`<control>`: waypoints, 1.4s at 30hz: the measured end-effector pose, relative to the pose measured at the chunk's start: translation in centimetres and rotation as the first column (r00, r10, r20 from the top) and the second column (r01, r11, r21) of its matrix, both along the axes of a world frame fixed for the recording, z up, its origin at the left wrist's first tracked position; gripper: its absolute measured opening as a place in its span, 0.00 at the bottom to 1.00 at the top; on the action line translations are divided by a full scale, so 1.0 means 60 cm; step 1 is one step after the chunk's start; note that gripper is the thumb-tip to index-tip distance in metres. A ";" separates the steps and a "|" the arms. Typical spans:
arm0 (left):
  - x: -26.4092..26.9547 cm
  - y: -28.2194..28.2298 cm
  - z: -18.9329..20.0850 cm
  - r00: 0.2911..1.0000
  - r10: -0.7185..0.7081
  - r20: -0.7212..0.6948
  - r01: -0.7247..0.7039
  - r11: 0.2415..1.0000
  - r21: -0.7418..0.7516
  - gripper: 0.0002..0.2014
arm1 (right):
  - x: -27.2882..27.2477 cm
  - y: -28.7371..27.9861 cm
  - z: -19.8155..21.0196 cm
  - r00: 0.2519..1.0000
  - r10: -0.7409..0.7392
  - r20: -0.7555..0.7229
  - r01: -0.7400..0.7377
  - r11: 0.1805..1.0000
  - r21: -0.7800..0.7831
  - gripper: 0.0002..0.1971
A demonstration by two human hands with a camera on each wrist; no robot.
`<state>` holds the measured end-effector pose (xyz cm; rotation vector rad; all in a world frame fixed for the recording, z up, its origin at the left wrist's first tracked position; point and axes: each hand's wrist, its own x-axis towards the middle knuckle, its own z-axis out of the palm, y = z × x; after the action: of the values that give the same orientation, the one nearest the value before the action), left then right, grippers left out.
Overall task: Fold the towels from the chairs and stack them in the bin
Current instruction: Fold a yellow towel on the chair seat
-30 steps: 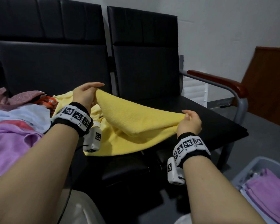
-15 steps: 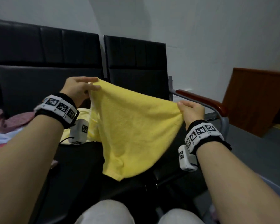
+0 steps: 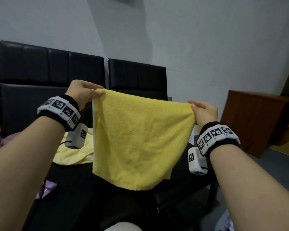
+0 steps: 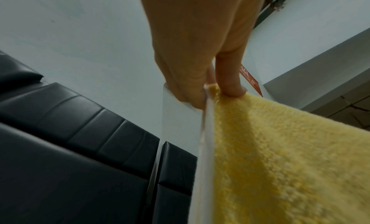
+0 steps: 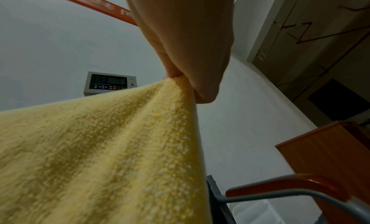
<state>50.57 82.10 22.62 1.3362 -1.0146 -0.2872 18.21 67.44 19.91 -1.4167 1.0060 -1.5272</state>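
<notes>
The left hand (image 3: pixel 81 93) pinches the yellow towel's (image 3: pixel 137 139) upper left corner; the cloth hangs spread below and between both grips, above the black chair seat (image 3: pixel 83 189). The right hand (image 3: pixel 204 112) pinches the upper right corner.

Readable text: none legible.

- Orange wall strip (image 5: pixel 112 9): white characters, cut off by the hand and blurred; unreadable. The same strip (image 4: pixel 251 78) shows in the left wrist view, marks too blurred to tell.
- Wall control panel (image 5: pixel 111 83): dark display, rows of small buttons; print too small to read.
- Wristbands (image 3: pixel 62 110) (image 3: pixel 217 135): black-and-white square code markers, no letters or numbers.
</notes>
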 end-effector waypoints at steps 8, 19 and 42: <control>0.008 0.021 0.005 0.985 0.105 0.138 -0.105 0.994 -0.008 0.03 | 0.001 0.003 0.010 0.967 0.039 -0.252 -0.023 0.998 0.066 0.14; 0.002 0.044 0.020 0.961 0.181 0.210 -0.164 0.982 -0.098 0.10 | -0.016 0.036 0.024 0.918 -0.151 -0.366 0.108 0.985 -0.134 0.11; 0.047 -0.097 -0.128 0.881 0.329 0.341 -0.412 0.888 0.206 0.08 | 0.073 -0.043 -0.093 0.897 -0.136 -0.421 0.200 0.973 0.112 0.07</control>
<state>53.39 76.30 14.96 1.8373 -0.9586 0.0781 22.57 64.84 14.35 -1.6103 1.5029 -1.2581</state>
